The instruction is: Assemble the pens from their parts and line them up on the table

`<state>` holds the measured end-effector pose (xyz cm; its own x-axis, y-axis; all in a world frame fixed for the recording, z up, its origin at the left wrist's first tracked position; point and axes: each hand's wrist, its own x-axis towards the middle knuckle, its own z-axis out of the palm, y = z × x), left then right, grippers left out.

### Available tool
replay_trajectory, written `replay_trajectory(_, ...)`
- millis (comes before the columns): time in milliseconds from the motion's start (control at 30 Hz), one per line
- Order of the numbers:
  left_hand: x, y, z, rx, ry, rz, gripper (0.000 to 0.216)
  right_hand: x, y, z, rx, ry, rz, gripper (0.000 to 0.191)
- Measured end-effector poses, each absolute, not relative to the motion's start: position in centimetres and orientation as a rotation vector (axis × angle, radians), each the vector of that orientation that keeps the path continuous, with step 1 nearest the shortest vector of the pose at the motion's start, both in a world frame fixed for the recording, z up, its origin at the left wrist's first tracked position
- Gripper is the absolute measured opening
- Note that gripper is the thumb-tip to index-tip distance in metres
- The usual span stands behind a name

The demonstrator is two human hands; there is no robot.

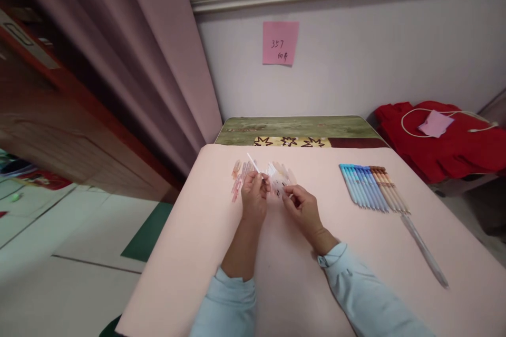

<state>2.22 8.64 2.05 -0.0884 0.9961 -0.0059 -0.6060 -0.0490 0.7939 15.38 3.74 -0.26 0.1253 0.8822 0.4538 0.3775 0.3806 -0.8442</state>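
A: Left hand (255, 195)?
B: Grip closed on a thin white stick (253, 162), pinched between thumb and fingers. Stick tilted, far end up and to the left.
A: Right hand (303, 208)?
B: Thumb and index close together, at the near edge of the pale pieces (285, 172). Can't tell if that grip has anything in it; too small, too blurred.
A: Where's the stick, exactly?
B: Over the worktop (288, 279), between the pinkish pieces (236, 184) on the left and the pale ones on the right. Both bunches slim, partly behind the hands.
A: Other stuff on the worktop?
B: Right side: blue pens (361, 189) and brown pens (390, 189), side by side in one slanted row. Long, narrow, greyish item (425, 251) near the brown pens' lower end, running toward the near right.
A: Surroundings, quick.
B: Pink note (280, 43) on the wall (340, 58), "357" handwritten. Red cloth (466, 152) beyond the worktop's right edge, pale cable (405, 122) on it. Mauve curtain (169, 42), left.
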Motion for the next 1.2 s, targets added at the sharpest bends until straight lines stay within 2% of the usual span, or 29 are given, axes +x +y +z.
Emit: replay_trajectory(1200,2.41,7.92,2.61,0.625,0.782,1.486,0.028,15.25,3.98,-0.25,-1.208,-1.509,0.655,0.015)
